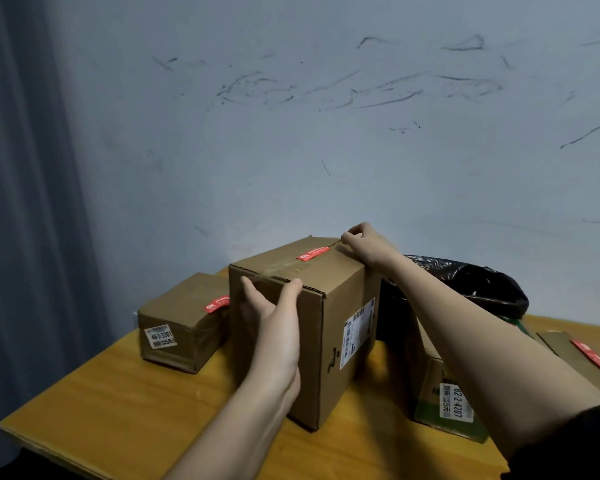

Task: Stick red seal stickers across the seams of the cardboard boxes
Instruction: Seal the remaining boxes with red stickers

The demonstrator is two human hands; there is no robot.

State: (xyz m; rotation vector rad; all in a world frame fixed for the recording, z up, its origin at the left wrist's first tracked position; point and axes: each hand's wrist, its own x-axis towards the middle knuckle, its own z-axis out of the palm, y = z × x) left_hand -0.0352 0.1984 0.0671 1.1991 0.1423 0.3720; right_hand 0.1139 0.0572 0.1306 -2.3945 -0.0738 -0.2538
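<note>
Your left hand [274, 311] braces the big box [302, 327]; the smaller box [182, 323] sits just left of it, the bag [478, 282] behind your right hand [364, 245].

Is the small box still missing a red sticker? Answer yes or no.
No, a red sticker already lies over the top edge of the small box.

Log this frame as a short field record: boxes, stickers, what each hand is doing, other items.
surface: wooden table
large box: centre, red sticker on its top seam
small box: left, red sticker on top
third box: right, partly hidden by forearm
left hand: open, fingers on large box's near top edge
right hand: fingers curled at far top edge; grip unclear
other: black bag behind
</note>
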